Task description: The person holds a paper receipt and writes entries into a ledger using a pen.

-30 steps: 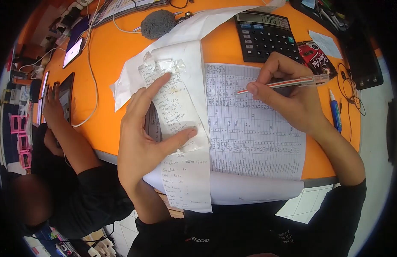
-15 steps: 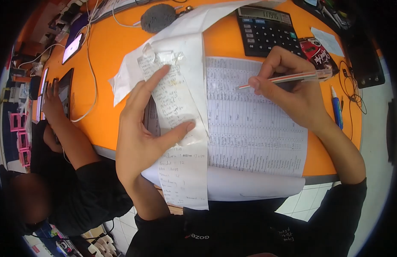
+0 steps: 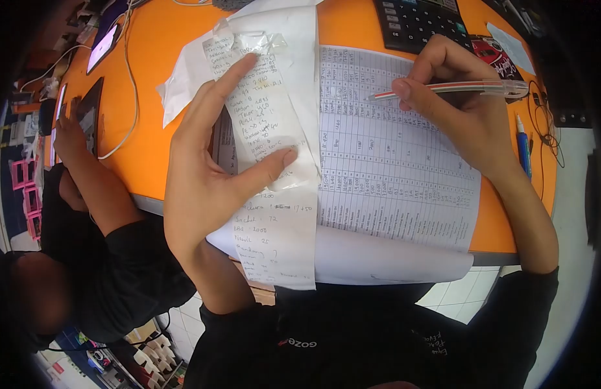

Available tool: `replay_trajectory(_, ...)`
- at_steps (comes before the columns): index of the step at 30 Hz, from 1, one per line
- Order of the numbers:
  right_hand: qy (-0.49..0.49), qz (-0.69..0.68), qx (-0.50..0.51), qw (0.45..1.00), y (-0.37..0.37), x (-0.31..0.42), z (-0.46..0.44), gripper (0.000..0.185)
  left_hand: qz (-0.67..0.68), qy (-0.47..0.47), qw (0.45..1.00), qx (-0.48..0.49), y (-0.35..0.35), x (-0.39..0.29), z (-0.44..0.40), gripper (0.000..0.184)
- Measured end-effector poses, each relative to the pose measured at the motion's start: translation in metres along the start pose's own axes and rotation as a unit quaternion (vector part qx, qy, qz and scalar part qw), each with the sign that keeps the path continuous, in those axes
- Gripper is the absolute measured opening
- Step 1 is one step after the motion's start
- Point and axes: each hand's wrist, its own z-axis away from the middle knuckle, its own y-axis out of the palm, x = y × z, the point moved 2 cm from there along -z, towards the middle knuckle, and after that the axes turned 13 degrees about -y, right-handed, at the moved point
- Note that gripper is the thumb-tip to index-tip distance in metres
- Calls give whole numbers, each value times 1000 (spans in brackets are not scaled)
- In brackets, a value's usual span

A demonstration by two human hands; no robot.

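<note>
**Pen (image 3: 469,87) in the right hand (image 3: 453,113), notes (image 3: 264,123) under the left hand (image 3: 206,168)**

The right hand was closed around the pen, which was pinched between thumb and bent fingers. The pen lay nearly level, its tip pointing left over the upper part of a printed sheet (image 3: 394,162); whether tip and sheet touched could not be told. The left hand was open, thumb and forefinger spread wide, with both tips on the long, handwritten notes. Clear tape shone near the top of the notes; their lower end reached past the front edge of the orange desk (image 3: 349,23). The printed sheet, ruled in columns and partly filled in by hand, lay just right of the notes.

Beyond the right hand stood a black calculator (image 3: 420,26), cut off by the upper border, and beside it a red packet (image 3: 487,50), partly hidden. A blue pen (image 3: 523,146) lay near the right forearm, next to a thin black cable (image 3: 552,142). At far left, another person's hand (image 3: 69,139) was beside a dark flat device (image 3: 91,107), with a lit phone (image 3: 104,48) farther back and a white cable (image 3: 135,84) nearby.
</note>
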Motion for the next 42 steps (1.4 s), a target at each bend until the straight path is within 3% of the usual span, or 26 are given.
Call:
replay_trajectory(10, 31, -96, -57, 993, 1, 0, -1, 18, 15, -1, 1000, 6, 0, -2, 1, 96)
replay_trajectory(15, 7, -59, -24, 998, 1, 3, -2, 20, 30, 25, 999, -2, 1, -4, 0, 95)
replay_trajectory(20, 3, -35, -7, 999, 0, 6, -4, 20, 36, -25, 999, 8, 0, -3, 2, 98)
replay_trajectory(27, -2, -19, 3, 1000, 0, 7, -4, 19, 26, -19, 999, 4, 0, -2, 1, 98)
replay_trajectory(30, 10, -30, -4, 999, 0, 2, -2, 19, 21, 20, 1000, -2, 0, -2, 0, 94)
replay_trajectory(33, 18, -45, -12, 999, 1, 0, 2, 18, 43, -32, 998, 31, -5, 0, 3, 99)
replay_trajectory(42, 36, -36, -5, 999, -1, 1, 0, 17, -18, 20, 996, 88, -18, 2, 3, 120)
